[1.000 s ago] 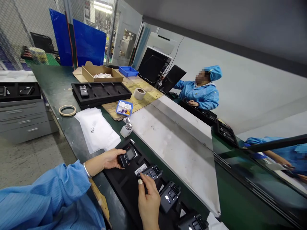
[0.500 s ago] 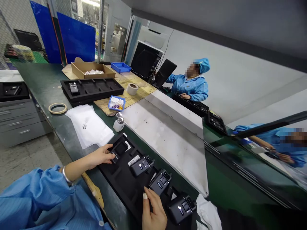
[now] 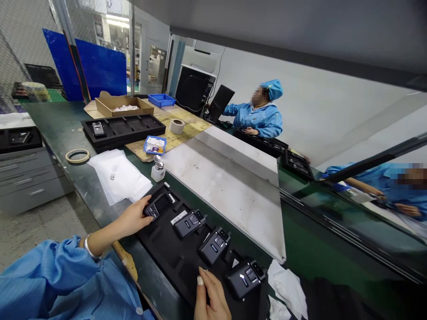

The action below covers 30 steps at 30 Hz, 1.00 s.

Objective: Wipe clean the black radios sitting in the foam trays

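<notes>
My left hand grips a small black handheld device by its near end, thumb on one side and fingers on the other. Its screen and buttons face up, over the far left end of a black foam tray. Three more black devices lie in a row in that tray with their clipped sides up: one beside a white label, a middle one, and the nearest one. My right hand is at the tray's near edge, holding nothing visible, thumb and fingers slightly apart.
White sheets, a pump bottle and a tape roll lie left. Beyond are a second foam tray, a cardboard box and a small blue bin. Crumpled white cloth is right. Two co-workers sit opposite.
The device in my left hand has turned so its screen and buttons show more fully. My right hand stays at the tray's near edge. The whole view has shifted slightly.
</notes>
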Motion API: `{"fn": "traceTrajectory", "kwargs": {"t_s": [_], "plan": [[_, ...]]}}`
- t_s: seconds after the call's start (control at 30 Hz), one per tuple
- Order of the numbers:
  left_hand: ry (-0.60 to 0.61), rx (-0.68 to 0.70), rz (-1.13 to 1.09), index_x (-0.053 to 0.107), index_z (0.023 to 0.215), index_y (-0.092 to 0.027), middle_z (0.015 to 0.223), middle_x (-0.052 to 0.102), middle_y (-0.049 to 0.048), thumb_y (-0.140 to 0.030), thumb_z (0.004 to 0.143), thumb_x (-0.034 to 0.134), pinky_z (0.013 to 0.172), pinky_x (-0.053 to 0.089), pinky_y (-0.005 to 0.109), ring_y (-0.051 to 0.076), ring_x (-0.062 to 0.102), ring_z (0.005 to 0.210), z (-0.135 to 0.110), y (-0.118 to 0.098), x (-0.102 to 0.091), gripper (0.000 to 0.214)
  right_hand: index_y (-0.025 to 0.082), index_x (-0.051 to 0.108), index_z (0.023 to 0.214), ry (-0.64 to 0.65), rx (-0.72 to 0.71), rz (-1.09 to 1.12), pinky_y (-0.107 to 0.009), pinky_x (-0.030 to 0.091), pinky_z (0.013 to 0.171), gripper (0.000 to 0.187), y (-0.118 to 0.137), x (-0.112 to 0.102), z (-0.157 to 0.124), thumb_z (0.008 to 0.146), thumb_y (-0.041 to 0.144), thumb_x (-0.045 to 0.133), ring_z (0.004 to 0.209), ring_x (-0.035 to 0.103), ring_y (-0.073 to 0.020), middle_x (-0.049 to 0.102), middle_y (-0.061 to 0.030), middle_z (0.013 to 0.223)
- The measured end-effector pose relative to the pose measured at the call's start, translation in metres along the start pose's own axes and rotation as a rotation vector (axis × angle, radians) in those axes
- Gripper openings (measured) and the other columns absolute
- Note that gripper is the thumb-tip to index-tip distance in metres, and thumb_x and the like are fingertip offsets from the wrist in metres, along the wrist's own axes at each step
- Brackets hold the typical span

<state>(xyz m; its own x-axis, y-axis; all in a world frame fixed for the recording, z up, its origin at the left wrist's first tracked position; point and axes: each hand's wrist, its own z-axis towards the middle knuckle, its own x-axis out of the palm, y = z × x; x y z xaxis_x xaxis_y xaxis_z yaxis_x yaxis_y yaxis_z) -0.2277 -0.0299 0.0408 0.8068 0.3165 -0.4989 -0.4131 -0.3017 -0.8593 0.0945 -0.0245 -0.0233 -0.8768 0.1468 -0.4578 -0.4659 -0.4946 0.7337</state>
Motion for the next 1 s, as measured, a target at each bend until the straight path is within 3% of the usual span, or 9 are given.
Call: {"fn": "traceTrajectory", "kwargs": {"t_s": [0.17, 0.3, 0.37, 0.5, 0.63, 0.77, 0.87, 1.0], "plan": [[-0.019, 0.099, 0.282, 0.045, 0.143, -0.016, 0.137, 0.052, 0.0149, -0.029, 0.078, 0.063, 0.107, 0.04, 0.042, 0.033, 0.055, 0.119, -0.005, -0.011, 0.007, 0.069, 0.018, 0.074, 0.106, 0.033, -0.093, 0.004, -0.026, 0.055, 0.077, 0.023, -0.003, -0.003, 0.001, 0.093, 0.027, 0.057, 0.091, 0.068, -0.0186, 0.069, -0.0105, 0.104], [0.017, 0.165, 0.525, 0.034, 0.149, -0.012, 0.147, 0.04, 0.0189, -0.026, 0.084, 0.057, 0.109, 0.039, 0.043, 0.034, 0.048, 0.128, -0.005, -0.014, 0.017, 0.07, 0.018, 0.074, 0.107, 0.029, -0.019, -0.001, -0.026, 0.055, 0.078, 0.026, -0.001, -0.003, -0.002, 0.095, 0.031, 0.054, 0.094, 0.067, -0.0189, 0.068, -0.0113, 0.107], [0.015, 0.177, 0.636, 0.031, 0.15, -0.01, 0.148, 0.036, 0.0214, -0.026, 0.086, 0.056, 0.108, 0.039, 0.044, 0.036, 0.045, 0.13, -0.004, -0.017, 0.02, 0.07, 0.019, 0.073, 0.108, 0.036, -0.047, -0.024, -0.024, 0.055, 0.077, 0.025, -0.001, -0.004, -0.002, 0.095, 0.029, 0.054, 0.093, 0.068, -0.0177, 0.068, -0.0103, 0.107], [-0.034, 0.201, 0.712, 0.038, 0.147, -0.016, 0.14, 0.045, 0.0185, -0.029, 0.09, 0.053, 0.104, 0.041, 0.045, 0.035, 0.041, 0.129, -0.008, -0.037, 0.034, 0.061, 0.018, 0.071, 0.111, 0.064, -0.153, -0.077, -0.022, 0.055, 0.076, 0.024, -0.002, -0.006, 0.002, 0.094, 0.024, 0.055, 0.092, 0.068, -0.0163, 0.068, -0.01, 0.106], [0.146, 0.247, 0.418, 0.035, 0.15, -0.021, 0.131, 0.051, 0.0175, -0.037, 0.083, 0.065, 0.106, 0.037, 0.046, 0.036, 0.039, 0.127, -0.011, -0.069, 0.078, 0.075, 0.017, 0.072, 0.109, 0.062, -0.172, -0.075, -0.025, 0.056, 0.08, 0.025, 0.0, -0.005, 0.006, 0.095, 0.025, 0.053, 0.093, 0.068, -0.0176, 0.069, -0.0103, 0.103], [0.237, 0.098, -0.002, 0.035, 0.15, -0.015, 0.139, 0.043, 0.0233, -0.02, 0.064, 0.079, 0.111, 0.026, 0.056, 0.047, 0.024, 0.136, 0.001, -0.083, 0.117, 0.096, 0.018, 0.071, 0.11, 0.077, -0.163, -0.113, -0.025, 0.056, 0.079, 0.026, 0.004, -0.005, 0.006, 0.096, 0.027, 0.052, 0.093, 0.068, -0.0175, 0.069, -0.0099, 0.103], [0.265, -0.006, -0.193, 0.042, 0.144, -0.016, 0.134, 0.049, 0.0209, -0.023, 0.062, 0.08, 0.108, 0.033, 0.052, 0.045, 0.034, 0.134, 0.009, -0.075, 0.112, 0.091, 0.018, 0.071, 0.11, 0.069, -0.165, -0.12, -0.025, 0.055, 0.08, 0.026, 0.004, -0.007, 0.004, 0.096, 0.026, 0.051, 0.095, 0.068, -0.0176, 0.069, -0.01, 0.103], [0.446, -0.25, -0.546, 0.057, 0.12, -0.011, 0.1, 0.067, 0.0174, -0.055, 0.074, 0.069, 0.079, 0.054, 0.043, 0.033, 0.065, 0.095, 0.004, -0.058, 0.08, 0.065, 0.017, 0.071, 0.111, 0.084, -0.15, -0.108, -0.027, 0.056, 0.081, 0.027, 0.003, -0.006, 0.003, 0.096, 0.025, 0.05, 0.095, 0.068, -0.0187, 0.069, -0.0112, 0.104]]}}
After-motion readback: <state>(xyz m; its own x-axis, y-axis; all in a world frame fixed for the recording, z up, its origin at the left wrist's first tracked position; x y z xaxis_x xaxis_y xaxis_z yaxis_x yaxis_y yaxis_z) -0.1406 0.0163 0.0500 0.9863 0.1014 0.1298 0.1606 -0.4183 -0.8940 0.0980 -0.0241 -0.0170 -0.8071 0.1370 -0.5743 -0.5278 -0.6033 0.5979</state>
